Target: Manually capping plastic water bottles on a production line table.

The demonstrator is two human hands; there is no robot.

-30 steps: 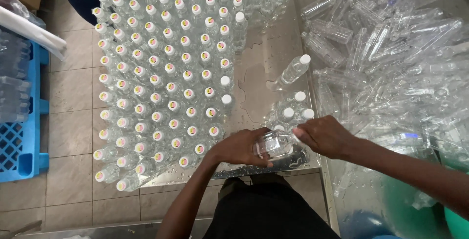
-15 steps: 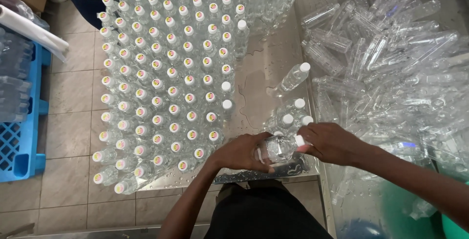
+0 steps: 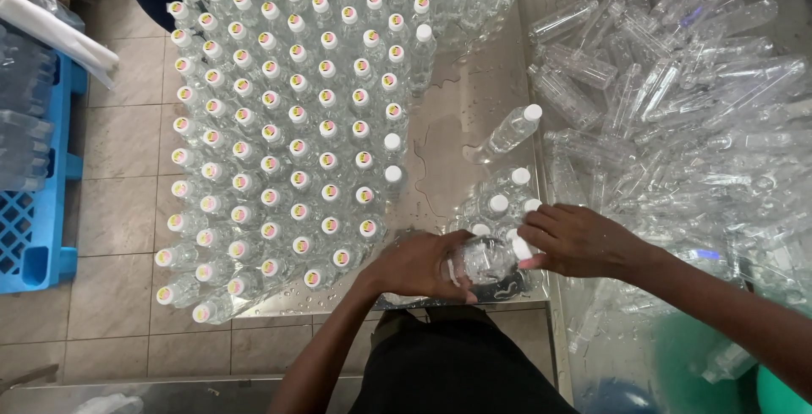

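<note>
Left hand (image 3: 419,263) gripped clear bottle (image 3: 480,260) lying sideways at lower centre, cap (image 3: 522,247) pointing right into right hand's (image 3: 575,241) pinching fingers.

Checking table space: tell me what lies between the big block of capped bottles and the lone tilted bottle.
Only bare wet steel table, in the head view.

Beige tiled floor (image 3: 118,211) seen at left, blue plastic crate (image 3: 38,228) set on it, wet steel table (image 3: 461,118) lit evenly
</note>
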